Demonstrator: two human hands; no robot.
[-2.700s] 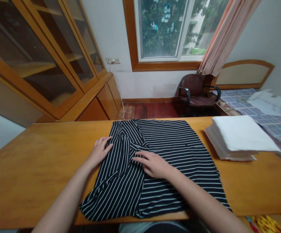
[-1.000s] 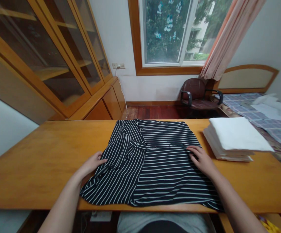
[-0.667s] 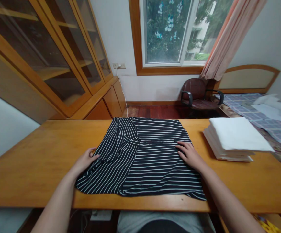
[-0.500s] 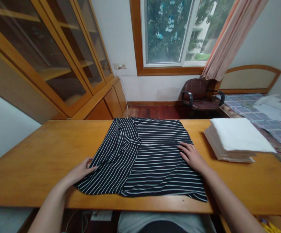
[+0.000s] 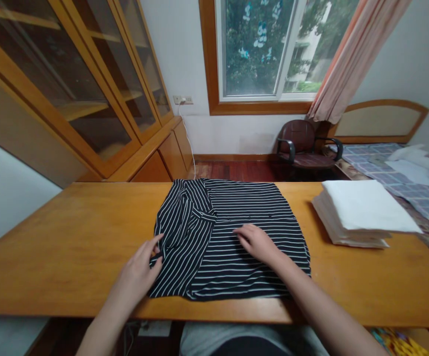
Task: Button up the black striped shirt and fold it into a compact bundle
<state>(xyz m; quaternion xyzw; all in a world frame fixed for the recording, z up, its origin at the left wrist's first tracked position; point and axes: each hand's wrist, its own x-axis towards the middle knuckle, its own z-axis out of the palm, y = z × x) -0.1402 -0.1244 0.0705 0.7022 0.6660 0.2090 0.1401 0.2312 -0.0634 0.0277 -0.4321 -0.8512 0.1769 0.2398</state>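
A black shirt with white stripes (image 5: 251, 257) lies on the wooden table (image 5: 62, 237) in front of me, its collar area bunched toward the left part and a row of small buttons across the middle. My left hand (image 5: 138, 269) is at the shirt's left edge, thumb and index finger spread apart against the bunched cloth. Some of its other fingers are curled and partly hidden. My right hand (image 5: 257, 242) is over the shirt's middle, palm down, fingers loosely bent and not gripping cloth.
To the right on the table stands a stack of folded white cloth or paper sheets (image 5: 366, 205). A glass-doored cabinet (image 5: 99, 89) is at the left. Beyond the table are a maroon armchair (image 5: 299, 143) and a bed (image 5: 366, 153).
My right hand has moved left from the shirt's right edge to its middle. My left hand has shifted right, and the shirt's left and lower right edges now lie further inward.
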